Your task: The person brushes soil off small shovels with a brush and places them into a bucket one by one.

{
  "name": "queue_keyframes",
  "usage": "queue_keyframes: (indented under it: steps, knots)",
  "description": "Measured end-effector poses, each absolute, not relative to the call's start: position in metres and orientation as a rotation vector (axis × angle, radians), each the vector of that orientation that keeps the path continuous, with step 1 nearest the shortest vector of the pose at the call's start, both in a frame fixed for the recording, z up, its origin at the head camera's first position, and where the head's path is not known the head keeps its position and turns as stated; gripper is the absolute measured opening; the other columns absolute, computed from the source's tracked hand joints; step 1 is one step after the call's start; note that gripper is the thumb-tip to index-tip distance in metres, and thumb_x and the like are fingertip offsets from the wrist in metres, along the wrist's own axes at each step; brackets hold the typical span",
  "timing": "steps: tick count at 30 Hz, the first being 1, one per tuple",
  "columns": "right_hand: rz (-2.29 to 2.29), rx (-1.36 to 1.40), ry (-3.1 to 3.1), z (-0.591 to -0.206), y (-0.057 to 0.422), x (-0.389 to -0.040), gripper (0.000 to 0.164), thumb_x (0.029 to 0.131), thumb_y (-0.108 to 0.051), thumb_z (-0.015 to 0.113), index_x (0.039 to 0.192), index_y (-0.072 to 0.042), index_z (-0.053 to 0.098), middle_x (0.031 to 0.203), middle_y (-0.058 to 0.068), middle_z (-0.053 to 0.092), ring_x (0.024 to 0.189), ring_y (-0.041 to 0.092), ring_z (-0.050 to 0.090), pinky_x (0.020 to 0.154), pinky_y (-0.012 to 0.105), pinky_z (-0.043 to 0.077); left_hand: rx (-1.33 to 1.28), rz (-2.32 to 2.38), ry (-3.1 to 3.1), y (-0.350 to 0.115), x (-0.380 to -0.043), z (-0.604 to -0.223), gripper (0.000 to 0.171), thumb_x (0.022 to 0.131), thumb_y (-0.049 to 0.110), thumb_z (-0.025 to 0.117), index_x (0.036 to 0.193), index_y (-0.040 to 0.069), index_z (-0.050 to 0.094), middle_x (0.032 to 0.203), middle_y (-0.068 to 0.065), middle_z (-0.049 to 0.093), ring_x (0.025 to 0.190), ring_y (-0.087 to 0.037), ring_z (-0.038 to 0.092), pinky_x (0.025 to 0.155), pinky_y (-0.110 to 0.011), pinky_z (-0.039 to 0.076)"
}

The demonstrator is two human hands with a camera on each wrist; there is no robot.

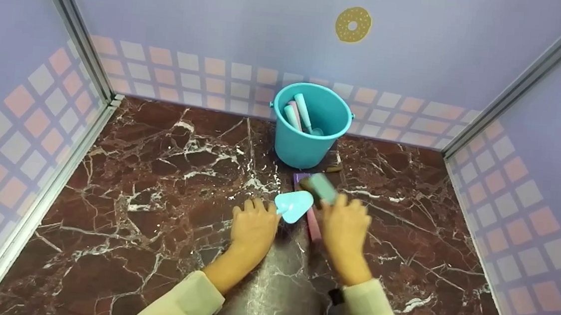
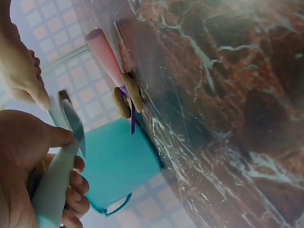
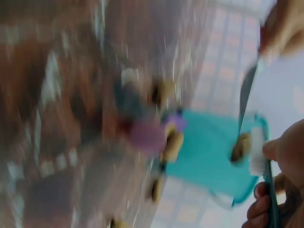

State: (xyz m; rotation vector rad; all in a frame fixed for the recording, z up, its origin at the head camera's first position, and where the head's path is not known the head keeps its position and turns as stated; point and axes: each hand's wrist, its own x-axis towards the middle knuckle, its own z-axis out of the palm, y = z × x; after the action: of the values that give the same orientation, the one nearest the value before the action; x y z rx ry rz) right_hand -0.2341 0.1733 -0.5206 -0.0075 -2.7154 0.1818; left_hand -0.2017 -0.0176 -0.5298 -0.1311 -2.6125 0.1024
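My left hand (image 1: pixel 255 225) grips the handle of a pale blue toy shovel (image 1: pixel 294 204), its blade raised above the floor. In my right hand (image 1: pixel 346 228) is a small brush (image 3: pixel 259 152) with a teal handle and a white head, held close to the blade and blurred in the head view. A brown lump (image 3: pixel 242 147) shows between the brush head and the blade; what bears it is unclear. Below lies another toy shovel, its pink handle (image 2: pixel 105 54) towards me, with brown lumps (image 2: pixel 132 92) at its purple blade (image 1: pixel 301 179).
Behind the hands a turquoise bucket (image 1: pixel 303 149) stands near the back wall, several tool handles (image 1: pixel 303 110) leaning inside. A brown piece (image 1: pixel 333 168) lies at its base. Marbled dark red floor (image 1: pixel 156 208) spreads around, bounded by lilac printed walls (image 1: pixel 271 21).
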Motion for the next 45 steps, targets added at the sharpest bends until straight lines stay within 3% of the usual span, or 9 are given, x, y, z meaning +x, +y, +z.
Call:
queue_keyframes:
  steps: [6,13,15,17,20,24,27,32,45]
  knots:
    - [0.34,-0.031,-2.68,-0.513,0.177,-0.232,0.045,0.101,-0.046,0.056,0.097,-0.001,0.054,0.088,0.025,0.055,0.082,0.044,0.058,0.07,0.055,0.046,-0.131,0.086,-2.662,-0.022,-0.205,-0.527,0.038,0.091,0.051,0.069,0.091,0.013,0.07,0.083,-0.012,0.067,0.073,-0.027,0.061,0.06,-0.04,0.047]
    - [0.408,0.149,-2.658,-0.514,0.155,-0.212,0.041,0.102,-0.045,0.057,0.093,-0.005,0.054,0.083,0.019,0.052,0.079,0.041,0.056,0.067,0.051,0.042,-0.097,-0.213,-2.976,-0.039,-0.219,-0.526,0.045,0.102,0.052,0.05,0.119,0.015,0.069,0.099,-0.014,0.072,0.082,-0.031,0.067,0.066,-0.044,0.054]
    - [0.412,0.179,-2.641,-0.514,0.151,-0.209,0.04,0.101,-0.044,0.058,0.091,-0.006,0.053,0.083,0.018,0.051,0.079,0.04,0.055,0.066,0.05,0.041,-0.006,-0.493,-3.06,-0.047,-0.224,-0.529,0.042,0.104,0.052,0.047,0.116,0.018,0.07,0.098,-0.012,0.073,0.083,-0.031,0.068,0.067,-0.045,0.054]
    - [0.423,0.208,-2.636,-0.514,0.148,-0.206,0.039,0.101,-0.043,0.059,0.09,-0.006,0.053,0.083,0.017,0.05,0.079,0.039,0.054,0.067,0.049,0.04,0.086,-0.891,-3.069,-0.054,-0.227,-0.532,0.04,0.104,0.05,0.047,0.102,0.018,0.071,0.093,-0.008,0.071,0.081,-0.027,0.067,0.068,-0.042,0.052]
    - [0.442,0.245,-2.643,-0.515,0.144,-0.204,0.039,0.101,-0.043,0.059,0.091,-0.006,0.053,0.084,0.015,0.049,0.08,0.038,0.053,0.068,0.047,0.04,0.174,-1.804,-2.925,-0.062,-0.23,-0.536,0.042,0.106,0.045,0.043,0.085,0.014,0.061,0.079,-0.006,0.062,0.066,-0.018,0.059,0.057,-0.033,0.045]
    - [0.444,0.3,-2.647,-0.517,0.14,-0.2,0.039,0.101,-0.045,0.058,0.091,-0.008,0.052,0.083,0.013,0.048,0.078,0.036,0.052,0.068,0.046,0.04,0.358,-2.926,-2.417,-0.065,-0.231,-0.539,0.047,0.108,0.046,0.032,0.08,0.012,0.051,0.068,0.002,0.047,0.051,-0.008,0.042,0.044,-0.022,0.035]
    - [0.431,0.342,-2.641,-0.518,0.136,-0.197,0.04,0.101,-0.047,0.057,0.091,-0.008,0.052,0.081,0.012,0.048,0.077,0.035,0.052,0.066,0.046,0.04,0.371,-3.269,-2.18,-0.066,-0.231,-0.538,0.051,0.108,0.049,0.028,0.079,0.014,0.048,0.064,0.005,0.043,0.049,-0.005,0.038,0.042,-0.019,0.033]
    - [0.414,0.383,-2.639,-0.52,0.132,-0.195,0.039,0.1,-0.047,0.058,0.093,-0.008,0.053,0.081,0.011,0.047,0.076,0.033,0.052,0.064,0.045,0.039,0.274,-3.452,-2.083,-0.066,-0.23,-0.534,0.05,0.109,0.047,0.023,0.08,0.014,0.048,0.066,0.005,0.043,0.052,-0.005,0.038,0.044,-0.019,0.034]
    - [0.511,0.16,-2.692,-0.511,0.16,-0.224,0.039,0.103,-0.045,0.054,0.093,-0.008,0.054,0.084,0.014,0.051,0.08,0.036,0.054,0.073,0.049,0.043,-0.03,-3.526,-2.152,-0.068,-0.221,-0.531,0.045,0.105,0.048,0.036,0.078,0.015,0.048,0.065,0.005,0.042,0.052,-0.006,0.039,0.045,-0.02,0.033]
